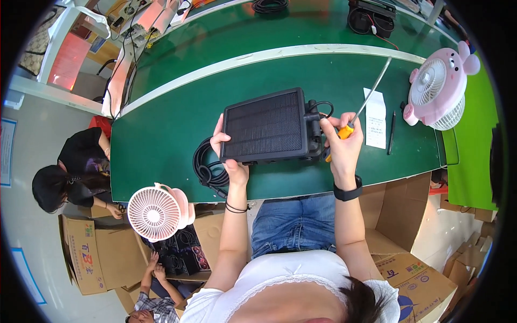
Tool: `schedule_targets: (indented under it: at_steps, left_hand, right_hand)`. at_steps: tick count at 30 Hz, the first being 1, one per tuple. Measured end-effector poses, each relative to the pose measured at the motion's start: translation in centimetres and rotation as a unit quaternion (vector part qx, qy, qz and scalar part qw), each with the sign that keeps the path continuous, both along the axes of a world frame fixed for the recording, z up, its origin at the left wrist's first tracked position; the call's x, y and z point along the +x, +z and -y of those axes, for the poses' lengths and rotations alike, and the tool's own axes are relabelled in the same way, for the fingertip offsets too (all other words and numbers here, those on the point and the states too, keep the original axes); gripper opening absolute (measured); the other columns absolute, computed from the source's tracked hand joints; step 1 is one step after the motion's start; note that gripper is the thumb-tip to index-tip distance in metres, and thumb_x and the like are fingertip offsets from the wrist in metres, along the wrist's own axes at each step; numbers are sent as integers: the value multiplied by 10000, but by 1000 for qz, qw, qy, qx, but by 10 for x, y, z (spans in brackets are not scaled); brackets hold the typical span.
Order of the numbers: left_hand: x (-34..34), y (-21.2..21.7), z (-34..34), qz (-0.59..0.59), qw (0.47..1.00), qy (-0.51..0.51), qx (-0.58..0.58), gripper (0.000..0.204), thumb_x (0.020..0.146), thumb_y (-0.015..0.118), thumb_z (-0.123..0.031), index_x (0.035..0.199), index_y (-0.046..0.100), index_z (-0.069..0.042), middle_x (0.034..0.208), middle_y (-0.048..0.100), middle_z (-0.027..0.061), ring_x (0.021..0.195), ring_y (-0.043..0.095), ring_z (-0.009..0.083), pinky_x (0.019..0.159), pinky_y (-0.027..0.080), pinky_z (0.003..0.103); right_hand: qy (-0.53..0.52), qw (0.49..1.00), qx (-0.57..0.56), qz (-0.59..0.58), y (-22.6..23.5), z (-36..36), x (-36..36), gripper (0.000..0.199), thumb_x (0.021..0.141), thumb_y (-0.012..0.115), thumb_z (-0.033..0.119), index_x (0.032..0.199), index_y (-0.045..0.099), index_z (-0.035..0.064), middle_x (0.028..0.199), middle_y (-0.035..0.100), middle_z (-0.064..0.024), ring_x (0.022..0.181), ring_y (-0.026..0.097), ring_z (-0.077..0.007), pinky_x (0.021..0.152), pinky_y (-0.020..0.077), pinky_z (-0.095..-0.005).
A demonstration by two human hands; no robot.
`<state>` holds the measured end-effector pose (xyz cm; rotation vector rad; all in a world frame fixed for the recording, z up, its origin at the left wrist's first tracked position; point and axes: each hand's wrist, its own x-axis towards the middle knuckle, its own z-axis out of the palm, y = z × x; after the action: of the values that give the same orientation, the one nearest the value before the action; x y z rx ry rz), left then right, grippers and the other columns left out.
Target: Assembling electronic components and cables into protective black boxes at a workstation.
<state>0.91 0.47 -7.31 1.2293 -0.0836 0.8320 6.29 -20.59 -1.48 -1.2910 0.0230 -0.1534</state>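
A black rectangular solar panel unit (264, 126) is held up over the green bench, tilted slightly. My left hand (229, 151) grips its left end, thumb at the lower edge and fingers at the left side. My right hand (344, 145) is at the hinged bracket (313, 124) on the unit's right end, its thumb and fingertips near a short looped cable. That same hand holds a screwdriver (371, 94) with a yellow handle, its long shaft pointing up and away to the right. Behind the unit's lower left lies a coil of black cable (207, 167).
A pink fan (439, 89) stands at the right, beside a paper slip (375, 118) and a black pen (391, 133). Another pink fan (155, 213) is at the front left edge. Open cartons (102, 255) flank me below. Two people are at the left.
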Motion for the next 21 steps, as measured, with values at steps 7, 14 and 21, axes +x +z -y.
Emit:
schedule_targets:
  at_steps: [7,14,21]
  left_hand:
    - [11,10,-14,-87,992,-17,90,604,857,662,-584,1219,438,-155,1344,444,120,1280,419,251,1087,347,383]
    - [41,44,-22,-266,962,-53,-29,448,884,658,-502,1137,555,-147,1193,468,29,1172,412,191,1043,301,319]
    - [38,53,-28,-263,935,-142,-190,498,904,645,-504,1129,605,-62,1078,636,83,982,619,199,873,520,335]
  right_hand:
    - [39,998,45,21,-31,7,30,305,873,707,22,863,418,120,1077,707,-131,737,589,-37,500,419,-170]
    - [80,995,13,50,-38,7,47,299,882,691,18,849,410,115,1131,695,-159,790,614,-38,500,420,-161]
    - [78,987,-15,140,-31,5,41,348,836,729,-29,820,403,93,973,699,-140,897,684,-155,622,519,-216]
